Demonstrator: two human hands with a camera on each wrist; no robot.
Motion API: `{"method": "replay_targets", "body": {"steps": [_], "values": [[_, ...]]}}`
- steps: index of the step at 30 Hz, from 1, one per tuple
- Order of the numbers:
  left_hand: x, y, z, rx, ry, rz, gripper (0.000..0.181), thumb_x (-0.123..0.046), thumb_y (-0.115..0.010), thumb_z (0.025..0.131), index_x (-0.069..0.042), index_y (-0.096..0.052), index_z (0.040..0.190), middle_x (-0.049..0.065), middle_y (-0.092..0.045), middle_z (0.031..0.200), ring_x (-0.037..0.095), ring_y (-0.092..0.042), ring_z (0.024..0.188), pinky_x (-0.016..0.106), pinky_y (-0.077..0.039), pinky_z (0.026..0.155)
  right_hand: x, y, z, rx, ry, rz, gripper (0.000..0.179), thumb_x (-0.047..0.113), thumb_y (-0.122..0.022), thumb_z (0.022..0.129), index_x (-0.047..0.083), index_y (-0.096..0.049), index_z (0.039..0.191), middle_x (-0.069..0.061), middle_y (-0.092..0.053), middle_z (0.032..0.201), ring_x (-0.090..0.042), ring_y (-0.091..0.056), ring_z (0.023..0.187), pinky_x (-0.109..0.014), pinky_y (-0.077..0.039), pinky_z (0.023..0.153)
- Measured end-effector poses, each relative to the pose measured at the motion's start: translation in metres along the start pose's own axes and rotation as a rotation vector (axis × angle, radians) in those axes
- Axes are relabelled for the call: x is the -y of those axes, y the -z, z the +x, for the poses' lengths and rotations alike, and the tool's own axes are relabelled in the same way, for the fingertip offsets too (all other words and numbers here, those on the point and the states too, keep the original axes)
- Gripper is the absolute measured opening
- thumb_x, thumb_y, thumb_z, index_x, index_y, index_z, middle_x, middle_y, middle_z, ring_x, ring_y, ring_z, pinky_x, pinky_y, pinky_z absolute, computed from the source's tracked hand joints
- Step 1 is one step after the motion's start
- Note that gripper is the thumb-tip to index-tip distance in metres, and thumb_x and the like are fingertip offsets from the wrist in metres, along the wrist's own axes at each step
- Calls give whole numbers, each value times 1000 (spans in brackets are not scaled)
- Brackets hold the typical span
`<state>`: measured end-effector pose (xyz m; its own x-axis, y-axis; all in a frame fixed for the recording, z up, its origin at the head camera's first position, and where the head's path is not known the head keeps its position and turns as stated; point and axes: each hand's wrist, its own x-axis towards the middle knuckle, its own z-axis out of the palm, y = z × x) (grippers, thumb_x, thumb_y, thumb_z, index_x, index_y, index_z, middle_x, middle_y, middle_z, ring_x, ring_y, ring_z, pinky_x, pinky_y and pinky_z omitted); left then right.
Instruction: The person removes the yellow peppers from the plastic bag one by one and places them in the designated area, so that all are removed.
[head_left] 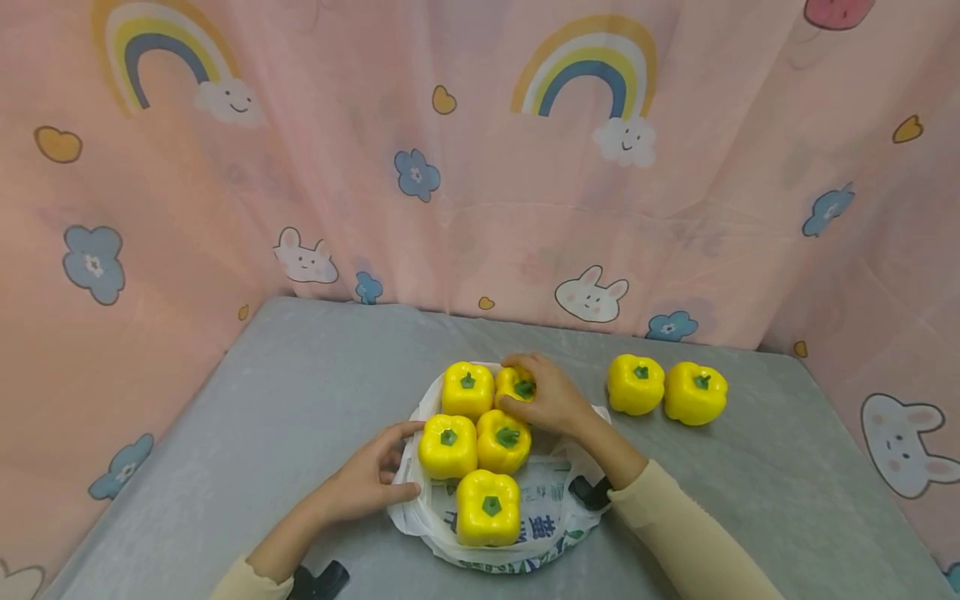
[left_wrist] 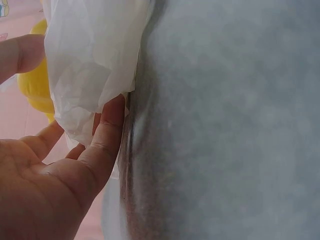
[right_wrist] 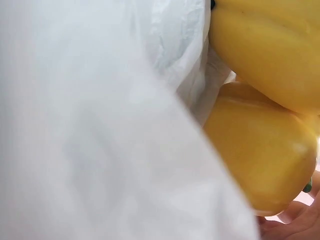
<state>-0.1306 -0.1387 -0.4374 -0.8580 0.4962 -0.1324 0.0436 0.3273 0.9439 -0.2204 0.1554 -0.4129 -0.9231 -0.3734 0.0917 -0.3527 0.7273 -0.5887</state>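
In the head view, a white plastic bag is spread wide, with several yellow bell peppers, including the front pepper, inside its rim. My right hand reaches over the bag and grips the yellow bell pepper at the back, thumb and fingers on its sides. At the bag's left side, my left hand rests against the rim, thumb and fingers spread. The left wrist view shows fingertips touching the crumpled plastic. In the right wrist view, the bag hides most of the right hand.
Two more yellow bell peppers, a nearer one and an outer one, stand side by side to the right of the bag. A grey cloth covers the table. Behind it hangs a pink curtain with rainbows and rabbits.
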Motion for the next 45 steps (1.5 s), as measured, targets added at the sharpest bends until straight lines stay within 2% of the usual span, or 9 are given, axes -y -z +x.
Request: {"method": "replay_targets", "body": {"steps": [4,12,20,28,37,45], "values": [[-1,0,-1,3,8,-4,77,-13,-72,84,-10,-30,148,24,-56,123,25,-67,95,29,-59,73,1,2,-2,3,-6,-3,55,37,-68,83,14,-54,131,-11,-54,130,-25,-54,106,-46,-51,93],[0,0,0,4,16,-2,77,-14,-72,85,-11,-29,149,24,-57,122,24,-68,93,30,-59,73,3,10,-3,-24,45,-10,54,34,-69,81,11,-56,129,-11,-56,121,-23,-55,97,-42,-53,86],[-1,1,0,0,20,3,78,-14,-72,84,-12,-29,149,24,-58,121,23,-67,93,29,-59,73,5,24,-5,-22,41,-21,56,34,-69,79,11,-57,128,-10,-55,125,-25,-54,101,-45,-52,89],[-1,0,0,2,18,12,77,-13,-71,84,-11,-29,149,23,-58,120,23,-67,93,29,-59,73,7,45,-9,-43,75,-55,53,31,-70,80,11,-58,126,-10,-55,129,-27,-55,108,-49,-50,95],[-1,0,1,-7,24,23,77,-14,-72,84,-11,-29,149,22,-58,122,23,-67,95,29,-59,73,3,76,-14,-99,124,-97,49,27,-72,79,9,-60,123,-10,-56,129,-27,-55,108,-48,-50,94],[1,-1,1,-6,18,13,78,-13,-72,84,-10,-29,149,21,-58,120,22,-67,92,29,-59,72,-5,100,-23,-146,111,-97,48,23,-72,79,11,-60,124,-10,-59,122,-25,-54,101,-45,-51,87]]}}
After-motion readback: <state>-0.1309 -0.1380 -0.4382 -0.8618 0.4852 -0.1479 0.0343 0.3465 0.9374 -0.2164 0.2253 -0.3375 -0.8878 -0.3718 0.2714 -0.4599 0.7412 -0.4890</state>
